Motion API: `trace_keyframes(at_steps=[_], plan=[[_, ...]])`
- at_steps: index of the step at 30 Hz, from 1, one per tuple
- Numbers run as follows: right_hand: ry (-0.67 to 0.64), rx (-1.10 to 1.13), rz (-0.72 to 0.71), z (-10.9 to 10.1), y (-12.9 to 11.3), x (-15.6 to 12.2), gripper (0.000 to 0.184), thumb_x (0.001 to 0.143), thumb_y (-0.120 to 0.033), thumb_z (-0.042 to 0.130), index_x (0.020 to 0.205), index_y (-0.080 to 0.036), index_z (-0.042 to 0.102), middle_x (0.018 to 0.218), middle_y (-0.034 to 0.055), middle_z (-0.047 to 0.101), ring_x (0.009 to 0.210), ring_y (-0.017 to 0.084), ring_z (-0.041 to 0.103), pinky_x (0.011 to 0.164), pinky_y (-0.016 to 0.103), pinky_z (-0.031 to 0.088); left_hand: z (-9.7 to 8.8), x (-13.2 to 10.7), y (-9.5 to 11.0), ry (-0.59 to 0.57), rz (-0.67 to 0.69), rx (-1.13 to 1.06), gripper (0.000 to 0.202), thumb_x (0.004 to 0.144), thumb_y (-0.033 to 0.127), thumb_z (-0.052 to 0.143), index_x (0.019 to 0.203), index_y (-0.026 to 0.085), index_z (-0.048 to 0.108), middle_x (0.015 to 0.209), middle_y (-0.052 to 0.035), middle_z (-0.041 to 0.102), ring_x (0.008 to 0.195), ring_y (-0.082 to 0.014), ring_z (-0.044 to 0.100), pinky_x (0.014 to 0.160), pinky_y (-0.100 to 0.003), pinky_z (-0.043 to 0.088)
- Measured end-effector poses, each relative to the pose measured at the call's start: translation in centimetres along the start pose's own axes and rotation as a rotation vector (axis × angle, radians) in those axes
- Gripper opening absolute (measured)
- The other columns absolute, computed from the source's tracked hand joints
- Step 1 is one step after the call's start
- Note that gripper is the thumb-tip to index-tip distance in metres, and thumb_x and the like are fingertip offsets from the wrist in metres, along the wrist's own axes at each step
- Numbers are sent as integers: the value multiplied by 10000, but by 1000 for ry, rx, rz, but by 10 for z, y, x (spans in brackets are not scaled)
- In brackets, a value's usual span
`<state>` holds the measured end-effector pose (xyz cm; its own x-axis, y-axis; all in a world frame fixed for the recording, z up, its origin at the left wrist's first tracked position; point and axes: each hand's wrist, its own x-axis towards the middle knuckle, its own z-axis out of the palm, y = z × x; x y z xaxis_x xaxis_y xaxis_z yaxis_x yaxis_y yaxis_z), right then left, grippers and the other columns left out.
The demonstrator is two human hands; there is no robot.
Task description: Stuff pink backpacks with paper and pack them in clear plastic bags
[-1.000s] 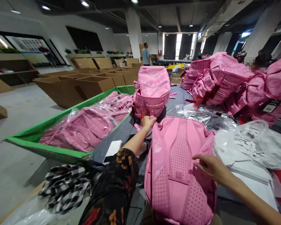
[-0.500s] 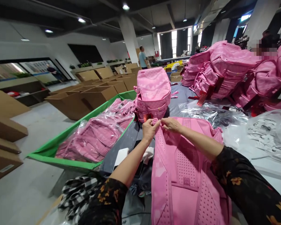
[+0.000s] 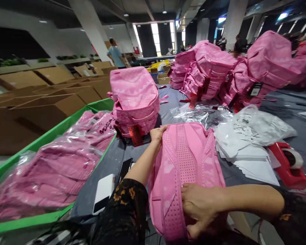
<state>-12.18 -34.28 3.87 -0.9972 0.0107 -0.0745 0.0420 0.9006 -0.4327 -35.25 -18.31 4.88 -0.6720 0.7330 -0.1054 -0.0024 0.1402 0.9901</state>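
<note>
A pink backpack (image 3: 187,153) lies in front of me with its dotted back panel and shoulder straps facing up. My left hand (image 3: 157,133) is closed on its top left corner; some of the fingertips are hidden behind the fabric. Lower down, my right hand (image 3: 201,206) is bent over the left shoulder strap (image 3: 172,197), fingers curled at its inner edge and thumb below. Just beyond my left hand, another pink backpack (image 3: 135,98) stands upright with a red tag (image 3: 135,135) hanging at its front.
To the left, a green-edged bin (image 3: 28,221) holds pink backpacks in clear plastic. Open cardboard boxes (image 3: 40,112) stand behind it. More pink backpacks (image 3: 209,64) are piled at the back right. On the right lie white papers (image 3: 255,166), a plastic bag (image 3: 265,127) and a red tape dispenser (image 3: 283,166).
Both hands were together at the backpack's top strap end. My right hand has moved down onto the left shoulder strap, while my left stays at the top corner. The view has swung right.
</note>
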Motion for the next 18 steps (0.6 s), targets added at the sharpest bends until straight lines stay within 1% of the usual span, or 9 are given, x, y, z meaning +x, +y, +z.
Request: trace_keyframes(at_steps=[2, 4, 6, 9, 11, 13, 14, 16, 18], plan=[[49, 48, 51, -15, -3, -30, 537, 800, -583, 720, 1057, -112, 724, 1078, 177, 713, 1026, 283, 643, 919, 389, 504, 8, -2, -13, 79, 181, 330, 327, 695, 441, 792, 648, 166, 621, 628, -22, 623, 673, -219, 631, 655, -306, 444], [151, 138, 184, -43, 14, -61, 494, 886, -577, 641, 1063, -123, 723, 1077, 163, 717, 992, 255, 659, 863, 356, 517, 8, -4, -21, 92, 395, 616, 327, 815, 454, 698, 907, 140, 698, 826, -95, 723, 843, -281, 687, 794, -359, 466], [331, 205, 429, -74, 49, -89, 441, 967, -562, 534, 985, -162, 719, 939, 102, 729, 845, 205, 670, 759, 309, 514, 4, -5, -20, -26, 613, 895, 405, 904, 454, 597, 1106, 115, 686, 917, -153, 746, 923, -323, 693, 928, -438, 438], [703, 182, 962, -107, 121, -109, 391, 993, -531, 487, 986, -178, 656, 773, 54, 699, 663, 177, 649, 634, 275, 483, 1, -4, 0, -172, 854, 1212, 490, 958, 477, 519, 1213, 83, 664, 847, -180, 734, 920, -364, 674, 1059, -559, 332], [761, 301, 1220, -117, 164, -104, 371, 976, -524, 514, 1032, -171, 614, 720, 49, 691, 576, 180, 640, 555, 267, 463, 13, -6, 17, -143, 976, 1232, 492, 960, 453, 542, 1280, 93, 640, 945, -201, 732, 1035, -382, 638, 1117, -598, 262], [756, 384, 1316, -121, 192, -89, 341, 941, -504, 566, 934, -166, 605, 654, 46, 669, 543, 191, 636, 527, 265, 452, 40, -12, 24, -217, 1086, 1126, 421, 951, 389, 580, 1282, 139, 652, 1117, -201, 712, 1171, -375, 574, 1139, -583, 267], [772, 372, 1328, -123, 199, -80, 310, 927, -474, 583, 867, -170, 593, 653, 50, 666, 574, 195, 648, 548, 265, 458, 57, -17, 23, -337, 1123, 1041, 362, 945, 349, 594, 1244, 161, 674, 1172, -183, 700, 1202, -357, 556, 1133, -555, 304], [903, 248, 1308, -126, 199, -67, 238, 908, -386, 583, 788, -183, 553, 725, 59, 679, 687, 195, 670, 619, 258, 468, 94, -26, 10, -678, 1147, 815, 236, 922, 272, 614, 1112, 187, 725, 1150, -131, 709, 1162, -305, 577, 1072, -470, 411], [1070, 104, 1163, -126, 186, -60, 163, 884, -326, 566, 797, -192, 532, 787, 50, 683, 739, 176, 663, 659, 246, 466, 125, -33, -10, -916, 1123, 591, 163, 900, 216, 611, 987, 195, 747, 1051, -86, 724, 1085, -259, 611, 1007, -400, 474]])
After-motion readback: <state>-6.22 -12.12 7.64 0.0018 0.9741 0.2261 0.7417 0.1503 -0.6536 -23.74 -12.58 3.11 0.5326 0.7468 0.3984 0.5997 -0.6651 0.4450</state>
